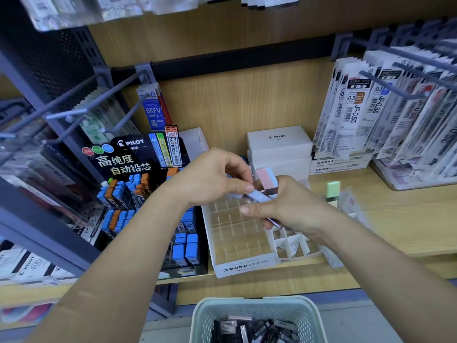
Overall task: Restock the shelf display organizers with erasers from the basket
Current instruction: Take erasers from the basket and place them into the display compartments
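Pinching pastel erasers [258, 196] above the white organizer [243, 267], the left hand [212, 179] and right hand [291, 209] hold light, probably slick-sleeved sticks best gripped along their long sides.

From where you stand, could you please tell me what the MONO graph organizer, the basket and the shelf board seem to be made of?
MONO graph organizer: likely matte white cardboard, thin folded dividers. Basket: pale green moulded plastic, by its slotted walls. Shelf board: wood-grain surface, perhaps laminate rather than solid wood.
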`<state>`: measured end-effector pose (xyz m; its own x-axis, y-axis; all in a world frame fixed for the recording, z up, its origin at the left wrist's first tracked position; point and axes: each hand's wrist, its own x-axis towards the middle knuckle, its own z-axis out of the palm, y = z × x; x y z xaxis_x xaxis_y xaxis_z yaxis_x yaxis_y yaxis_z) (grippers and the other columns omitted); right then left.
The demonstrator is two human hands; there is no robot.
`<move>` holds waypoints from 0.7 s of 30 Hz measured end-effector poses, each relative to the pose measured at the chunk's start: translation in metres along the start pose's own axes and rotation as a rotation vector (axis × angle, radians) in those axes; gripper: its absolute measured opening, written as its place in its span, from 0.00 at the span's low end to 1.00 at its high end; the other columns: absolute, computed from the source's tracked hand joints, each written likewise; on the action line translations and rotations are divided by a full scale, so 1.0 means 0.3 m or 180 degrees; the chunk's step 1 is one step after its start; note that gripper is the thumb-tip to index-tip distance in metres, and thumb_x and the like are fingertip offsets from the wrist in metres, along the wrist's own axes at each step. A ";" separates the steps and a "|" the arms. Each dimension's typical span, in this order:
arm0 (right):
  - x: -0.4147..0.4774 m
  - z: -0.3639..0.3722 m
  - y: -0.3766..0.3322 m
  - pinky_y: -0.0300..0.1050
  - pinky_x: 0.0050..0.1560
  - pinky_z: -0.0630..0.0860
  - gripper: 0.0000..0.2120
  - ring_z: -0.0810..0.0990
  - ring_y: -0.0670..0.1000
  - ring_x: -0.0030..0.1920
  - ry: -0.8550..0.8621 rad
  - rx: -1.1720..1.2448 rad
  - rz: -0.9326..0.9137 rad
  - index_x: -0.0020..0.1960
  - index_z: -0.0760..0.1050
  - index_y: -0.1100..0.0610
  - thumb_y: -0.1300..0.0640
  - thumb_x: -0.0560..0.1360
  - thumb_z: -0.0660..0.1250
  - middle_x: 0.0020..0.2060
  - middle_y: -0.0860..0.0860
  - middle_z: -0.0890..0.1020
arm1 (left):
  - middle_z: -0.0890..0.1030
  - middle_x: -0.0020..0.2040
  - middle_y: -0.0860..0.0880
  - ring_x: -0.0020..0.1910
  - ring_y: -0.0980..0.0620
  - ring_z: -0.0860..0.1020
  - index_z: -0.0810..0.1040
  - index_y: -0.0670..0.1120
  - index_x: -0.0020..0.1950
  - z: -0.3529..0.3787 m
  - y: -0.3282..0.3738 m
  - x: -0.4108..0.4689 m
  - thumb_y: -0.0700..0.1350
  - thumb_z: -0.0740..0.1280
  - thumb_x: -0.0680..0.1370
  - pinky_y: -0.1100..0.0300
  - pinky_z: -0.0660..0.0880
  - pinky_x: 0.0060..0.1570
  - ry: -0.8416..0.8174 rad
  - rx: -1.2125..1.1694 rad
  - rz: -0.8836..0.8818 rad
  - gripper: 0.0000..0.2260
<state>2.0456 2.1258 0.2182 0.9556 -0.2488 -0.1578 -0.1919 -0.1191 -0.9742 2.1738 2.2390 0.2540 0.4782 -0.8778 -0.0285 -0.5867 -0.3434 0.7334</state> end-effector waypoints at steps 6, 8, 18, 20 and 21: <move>0.007 -0.008 0.007 0.35 0.23 0.61 0.05 0.66 0.43 0.23 -0.0190 -0.0025 0.0138 0.42 0.77 0.53 0.57 0.75 0.71 0.23 0.44 0.73 | 0.83 0.40 0.48 0.42 0.55 0.81 0.83 0.46 0.50 -0.018 -0.015 -0.009 0.35 0.73 0.71 0.65 0.77 0.49 0.0091 -0.0138 0.0001 0.09; 0.010 -0.014 0.010 0.36 0.24 0.58 0.06 0.64 0.43 0.23 -0.0142 0.0079 0.0256 0.41 0.75 0.52 0.57 0.75 0.70 0.24 0.46 0.70 | 0.82 0.42 0.48 0.45 0.49 0.80 0.83 0.48 0.52 -0.027 -0.025 -0.010 0.36 0.71 0.74 0.59 0.75 0.52 0.0209 -0.0126 0.0025 0.10; 0.057 0.007 0.013 0.35 0.26 0.63 0.07 0.67 0.45 0.26 0.0720 0.2354 0.0213 0.38 0.77 0.56 0.59 0.74 0.70 0.29 0.50 0.71 | 0.81 0.37 0.48 0.35 0.55 0.79 0.82 0.47 0.47 0.051 -0.022 -0.006 0.38 0.69 0.76 0.61 0.78 0.41 0.0582 -0.1197 -0.0271 0.05; 0.063 0.011 0.016 0.36 0.26 0.63 0.07 0.68 0.45 0.26 0.0777 0.2400 0.0207 0.38 0.78 0.56 0.58 0.74 0.71 0.28 0.51 0.72 | 0.81 0.36 0.48 0.34 0.55 0.80 0.81 0.45 0.47 0.070 -0.016 -0.005 0.37 0.71 0.74 0.62 0.79 0.40 0.0490 -0.1461 -0.0326 0.04; 0.065 0.009 0.019 0.37 0.28 0.62 0.06 0.68 0.45 0.26 0.0755 0.2376 0.0218 0.39 0.78 0.56 0.58 0.74 0.71 0.28 0.51 0.72 | 0.81 0.36 0.48 0.34 0.54 0.81 0.80 0.43 0.48 0.067 -0.016 -0.005 0.37 0.71 0.74 0.61 0.80 0.40 0.0457 -0.1570 -0.0323 0.05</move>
<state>2.0636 2.1228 0.2092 0.8577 -0.4408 -0.2646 0.0326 0.5603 -0.8277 2.1627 2.2352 0.2370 0.6216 -0.7818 -0.0479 -0.1719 -0.1958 0.9655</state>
